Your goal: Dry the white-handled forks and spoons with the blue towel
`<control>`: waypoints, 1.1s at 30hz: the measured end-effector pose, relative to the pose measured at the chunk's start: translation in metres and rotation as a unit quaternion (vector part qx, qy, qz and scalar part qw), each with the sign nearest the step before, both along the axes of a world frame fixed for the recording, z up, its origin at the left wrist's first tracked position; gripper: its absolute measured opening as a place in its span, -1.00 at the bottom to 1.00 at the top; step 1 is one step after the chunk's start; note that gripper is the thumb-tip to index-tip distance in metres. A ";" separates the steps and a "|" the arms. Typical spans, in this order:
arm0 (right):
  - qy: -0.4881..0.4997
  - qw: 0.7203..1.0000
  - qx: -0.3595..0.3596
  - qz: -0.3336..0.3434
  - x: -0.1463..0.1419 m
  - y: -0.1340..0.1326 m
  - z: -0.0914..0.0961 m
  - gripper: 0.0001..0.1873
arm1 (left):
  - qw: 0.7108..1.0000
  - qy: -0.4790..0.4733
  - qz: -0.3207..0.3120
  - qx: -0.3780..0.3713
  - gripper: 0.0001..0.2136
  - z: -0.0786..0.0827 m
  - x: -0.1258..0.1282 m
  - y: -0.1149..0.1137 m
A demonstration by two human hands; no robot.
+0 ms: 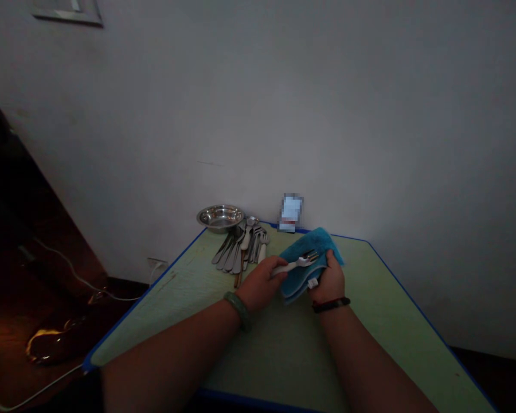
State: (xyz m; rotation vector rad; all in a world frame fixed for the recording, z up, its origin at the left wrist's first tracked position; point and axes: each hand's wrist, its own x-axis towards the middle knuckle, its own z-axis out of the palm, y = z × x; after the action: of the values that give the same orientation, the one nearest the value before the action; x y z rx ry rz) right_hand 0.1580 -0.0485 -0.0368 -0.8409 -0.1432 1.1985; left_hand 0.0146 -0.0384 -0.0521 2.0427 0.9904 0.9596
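Note:
My left hand (264,282) pinches the pale handle of a fork (293,265), whose metal tines point right over a blue cloth (315,240). The cloth is gripped by my right hand (332,278), thumb on top, with a small white tag hanging near the fingers. Left of my hands lies a pile of cutlery (236,252), with spoons, forks and pale-handled pieces side by side. Behind that pile stands a round steel bowl (220,217) with a shiny inside.
A blue-edged, light green table (167,312) stands against a grey wall (258,115). At its back edge a phone-like upright object (290,212) is blurred out. A white cable (69,264) runs past the left side of the table.

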 end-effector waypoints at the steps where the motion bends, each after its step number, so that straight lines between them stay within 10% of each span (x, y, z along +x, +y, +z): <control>1: 0.002 1.000 -0.001 0.000 0.000 0.000 0.000 -0.72 | 1.000 0.000 0.003 0.001 -0.80 0.000 0.000 0.000; 33: -0.022 1.000 0.022 0.000 0.003 0.005 -0.011 -0.62 | 0.999 0.003 0.050 -0.010 -0.77 -0.003 -0.001 0.006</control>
State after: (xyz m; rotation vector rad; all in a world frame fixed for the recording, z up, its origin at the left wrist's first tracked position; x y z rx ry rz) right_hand 0.1612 -0.0438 -0.0473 -0.8289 -0.2040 1.1732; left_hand 0.0135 -0.0329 -0.0549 1.9969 1.1102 0.9912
